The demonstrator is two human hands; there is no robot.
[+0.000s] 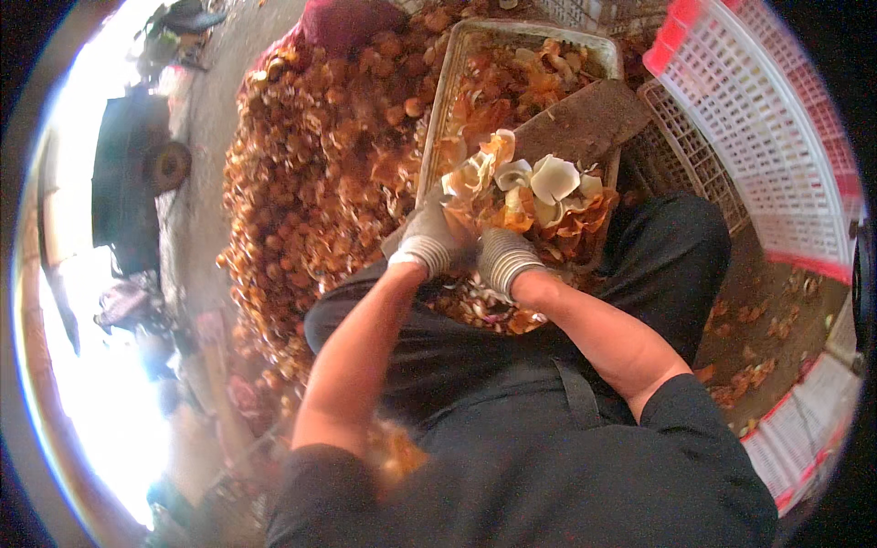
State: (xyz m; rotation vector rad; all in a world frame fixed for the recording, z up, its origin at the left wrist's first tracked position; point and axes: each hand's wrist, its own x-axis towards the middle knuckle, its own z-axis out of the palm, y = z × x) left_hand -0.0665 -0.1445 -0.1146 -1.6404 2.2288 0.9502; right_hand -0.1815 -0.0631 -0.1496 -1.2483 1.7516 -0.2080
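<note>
My left hand, in a grey work glove with a striped cuff, is curled in at the near edge of a shallow tray. Close beside it, my right hand, gloved alike, is also closed. Whatever lies between the fingers is hidden by the gloves and blur. Just beyond the hands, a heap of onion skins, orange-brown with some pale pieces, fills the tray's near part. A worn wooden board lies slantwise across the tray above the skins.
A large pile of brown onions spreads over the ground at left, with a dark red sack behind it. White plastic crates with red edges stand at right. Loose skins litter the floor there. A wheeled vehicle stands far left.
</note>
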